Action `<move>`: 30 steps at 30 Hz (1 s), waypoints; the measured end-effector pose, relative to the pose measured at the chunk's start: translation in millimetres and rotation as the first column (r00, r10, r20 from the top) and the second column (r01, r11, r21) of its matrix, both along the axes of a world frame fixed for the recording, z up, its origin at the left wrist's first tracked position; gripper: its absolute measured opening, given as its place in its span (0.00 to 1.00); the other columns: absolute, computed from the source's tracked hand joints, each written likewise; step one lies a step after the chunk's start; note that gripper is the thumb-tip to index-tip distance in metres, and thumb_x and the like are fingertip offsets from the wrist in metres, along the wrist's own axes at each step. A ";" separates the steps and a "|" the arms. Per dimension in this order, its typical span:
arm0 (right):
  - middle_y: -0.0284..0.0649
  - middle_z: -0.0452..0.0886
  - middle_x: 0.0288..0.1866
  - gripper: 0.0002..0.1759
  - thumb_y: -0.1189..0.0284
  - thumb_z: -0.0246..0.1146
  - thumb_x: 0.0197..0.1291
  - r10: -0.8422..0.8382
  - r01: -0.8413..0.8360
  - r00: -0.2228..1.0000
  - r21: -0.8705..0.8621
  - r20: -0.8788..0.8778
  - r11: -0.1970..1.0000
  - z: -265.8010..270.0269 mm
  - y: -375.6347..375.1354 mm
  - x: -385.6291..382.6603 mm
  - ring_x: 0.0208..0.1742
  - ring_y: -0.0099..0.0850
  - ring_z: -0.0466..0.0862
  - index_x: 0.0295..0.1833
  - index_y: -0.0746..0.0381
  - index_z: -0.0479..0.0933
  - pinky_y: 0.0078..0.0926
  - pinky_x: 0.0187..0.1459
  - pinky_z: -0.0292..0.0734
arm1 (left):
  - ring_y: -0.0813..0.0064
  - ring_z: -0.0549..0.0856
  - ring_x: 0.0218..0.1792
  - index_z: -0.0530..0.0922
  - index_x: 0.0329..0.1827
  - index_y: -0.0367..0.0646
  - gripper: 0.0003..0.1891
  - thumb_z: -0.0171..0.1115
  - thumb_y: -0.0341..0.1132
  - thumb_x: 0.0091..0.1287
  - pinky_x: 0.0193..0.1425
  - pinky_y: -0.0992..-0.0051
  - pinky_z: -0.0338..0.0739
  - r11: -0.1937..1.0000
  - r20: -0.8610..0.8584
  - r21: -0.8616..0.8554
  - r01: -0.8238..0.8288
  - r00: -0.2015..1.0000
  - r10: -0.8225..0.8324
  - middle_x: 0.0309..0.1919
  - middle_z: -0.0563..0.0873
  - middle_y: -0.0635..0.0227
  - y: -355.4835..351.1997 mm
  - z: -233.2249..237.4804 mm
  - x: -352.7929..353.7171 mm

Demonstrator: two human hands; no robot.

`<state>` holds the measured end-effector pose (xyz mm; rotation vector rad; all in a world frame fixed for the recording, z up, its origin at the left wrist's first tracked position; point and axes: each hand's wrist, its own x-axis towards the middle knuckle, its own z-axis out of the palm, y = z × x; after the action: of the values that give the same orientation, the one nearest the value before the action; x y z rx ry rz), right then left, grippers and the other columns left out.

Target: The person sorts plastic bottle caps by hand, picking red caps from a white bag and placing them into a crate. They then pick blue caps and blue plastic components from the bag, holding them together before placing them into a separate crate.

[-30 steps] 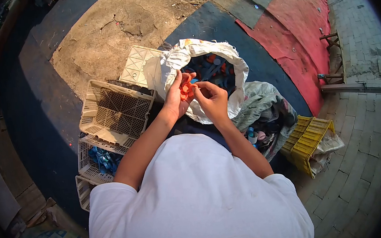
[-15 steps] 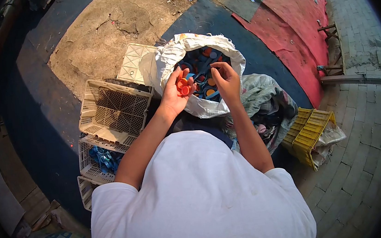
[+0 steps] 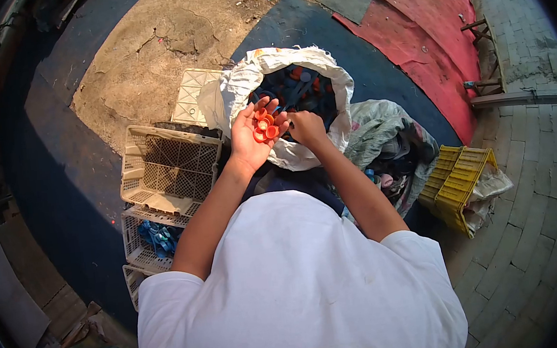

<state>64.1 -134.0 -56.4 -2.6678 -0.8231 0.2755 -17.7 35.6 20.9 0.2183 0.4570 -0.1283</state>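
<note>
My left hand [image 3: 247,142] is palm up over the near left side of a white woven sack [image 3: 341,75], cupping several orange plastic caps [image 3: 264,125]. Close beside its fingertips is my right hand [image 3: 307,127], back upward and fingers curled closed; whatever is in them, if anything, is hidden. Below both hands the sack gapes, holding a mix of dark blue and orange plastic pieces [image 3: 303,84], mostly in shadow.
Cream plastic crates [image 3: 172,161] stand at my left, one holding blue pieces [image 3: 158,237]. At my right are a second sack [image 3: 371,123] with dark, crumpled contents and a yellow crate [image 3: 453,186]. Blue and red mats [image 3: 407,38] cover the ground ahead.
My right hand has moved left and slightly down, from above the sack's opening to beside my left hand, and its fingers have curled in. The left hand still cups the caps.
</note>
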 end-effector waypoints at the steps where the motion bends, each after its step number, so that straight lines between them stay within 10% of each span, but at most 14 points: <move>1: 0.42 0.88 0.29 0.04 0.69 0.68 0.53 0.019 -0.018 1.000 -0.026 0.025 0.999 -2.6 2.9 0.5 0.34 0.44 0.90 0.33 0.53 0.87 0.43 0.35 0.83 | 0.59 0.85 0.59 0.79 0.61 0.46 0.18 0.51 0.48 0.80 0.66 0.57 0.81 1.000 0.024 -0.017 0.016 1.000 -0.016 0.62 0.84 0.67 0.1 1.2 -2.0; 16: 0.43 0.88 0.29 0.03 0.70 0.68 0.50 0.245 -0.235 0.963 -0.087 0.116 0.968 -30.7 1.9 12.9 0.33 0.43 0.90 0.28 0.57 0.84 0.41 0.34 0.84 | 0.57 0.84 0.60 0.77 0.63 0.45 0.20 0.51 0.49 0.79 0.66 0.57 0.80 1.000 0.041 -0.004 -0.002 0.999 0.002 0.63 0.84 0.66 7.1 -5.1 -4.5; 22: 0.44 0.89 0.31 0.09 0.68 0.71 0.56 -0.157 0.200 0.969 0.239 -0.190 0.950 42.2 -5.8 9.3 0.31 0.36 0.90 0.39 0.60 0.89 0.32 0.34 0.84 | 0.56 0.84 0.60 0.78 0.62 0.46 0.20 0.51 0.48 0.78 0.66 0.58 0.79 0.998 0.017 0.068 -0.006 1.000 0.005 0.62 0.84 0.64 6.4 -6.3 -0.4; 30: 0.39 0.92 0.36 0.09 0.75 0.70 0.64 -0.141 0.576 0.791 0.645 -0.596 0.502 131.7 -4.6 -1.3 0.37 0.22 0.90 0.47 0.68 0.88 0.19 0.37 0.84 | 0.54 0.85 0.59 0.77 0.61 0.42 0.20 0.47 0.47 0.80 0.66 0.57 0.81 0.997 -0.050 0.049 -0.068 0.996 0.070 0.60 0.84 0.59 -5.2 -7.4 12.4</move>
<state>62.8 -138.6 75.3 -1.6893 -0.0958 0.3196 -5.4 30.4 13.5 0.2457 0.5186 -0.0559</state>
